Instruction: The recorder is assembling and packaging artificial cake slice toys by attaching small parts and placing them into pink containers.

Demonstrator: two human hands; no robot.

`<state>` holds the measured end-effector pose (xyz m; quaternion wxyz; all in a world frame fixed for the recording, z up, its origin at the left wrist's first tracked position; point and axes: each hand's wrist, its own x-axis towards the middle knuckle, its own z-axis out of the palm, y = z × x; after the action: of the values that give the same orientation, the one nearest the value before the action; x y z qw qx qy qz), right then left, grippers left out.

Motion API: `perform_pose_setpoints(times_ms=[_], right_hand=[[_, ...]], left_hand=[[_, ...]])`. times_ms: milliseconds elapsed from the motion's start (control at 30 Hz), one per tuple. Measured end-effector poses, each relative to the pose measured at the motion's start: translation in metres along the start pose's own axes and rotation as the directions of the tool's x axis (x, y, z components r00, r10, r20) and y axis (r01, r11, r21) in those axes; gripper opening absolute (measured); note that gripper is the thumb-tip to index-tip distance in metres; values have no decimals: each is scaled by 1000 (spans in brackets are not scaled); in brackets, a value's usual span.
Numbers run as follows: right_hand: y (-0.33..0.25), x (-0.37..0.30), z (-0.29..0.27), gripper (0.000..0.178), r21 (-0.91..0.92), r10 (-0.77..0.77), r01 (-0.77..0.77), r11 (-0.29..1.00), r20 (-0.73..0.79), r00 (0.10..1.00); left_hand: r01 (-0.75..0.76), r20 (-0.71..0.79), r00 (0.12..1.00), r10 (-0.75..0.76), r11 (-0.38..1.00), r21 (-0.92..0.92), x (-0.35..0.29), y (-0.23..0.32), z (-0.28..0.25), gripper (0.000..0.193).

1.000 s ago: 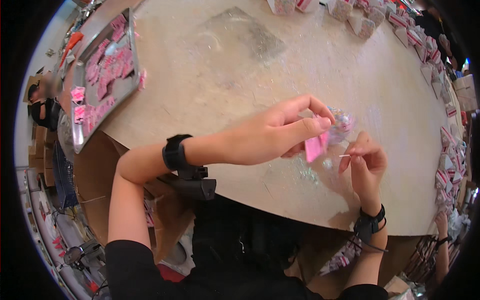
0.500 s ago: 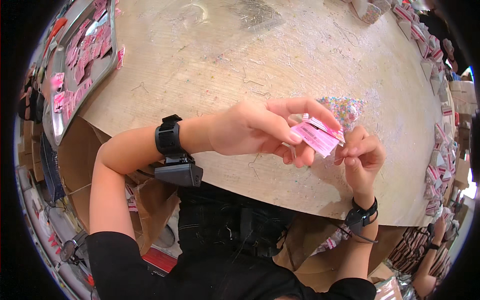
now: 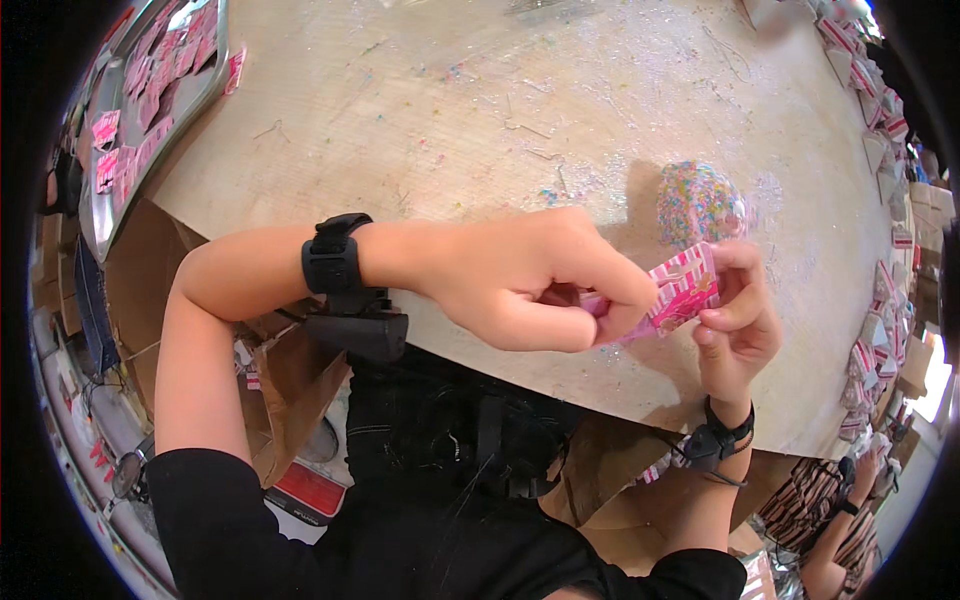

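we hold a pink-and-white striped card slanting up rightward between both hands: the left hand seems clenched round its lower end, the right hand pinches its upper edge. just beyond, nearer our right, a rounded, grainy packet of multicoloured beads rests on the wood-grained table; farther, a shiny metal tray.

- The pale, wood-grained surface is being brightly lit.
- Brown cardboard is being partly overhung by the surface's edge.
- White glare is being seen at far right.
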<state>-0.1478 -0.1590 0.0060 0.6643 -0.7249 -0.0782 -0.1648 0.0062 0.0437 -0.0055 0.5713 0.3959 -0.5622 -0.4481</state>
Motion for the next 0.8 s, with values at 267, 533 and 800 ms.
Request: perform_pose_setpoints(times_ms=[267, 533, 800], right_hand=[[6, 3, -11, 10, 23, 139, -137, 990, -105, 985], [-3, 9, -2, 10, 77, 65, -49, 996, -227, 972], [-7, 0, 1, 12, -60, 116, -114, 992, 36, 993]], left_hand=[[64, -104, 993, -57, 996, 64, 6, 7, -1, 7], [113, -639, 768, 39, 974, 196, 2, 18, -3, 19], [414, -522, 823, 223, 393, 821, 9, 18, -10, 54]])
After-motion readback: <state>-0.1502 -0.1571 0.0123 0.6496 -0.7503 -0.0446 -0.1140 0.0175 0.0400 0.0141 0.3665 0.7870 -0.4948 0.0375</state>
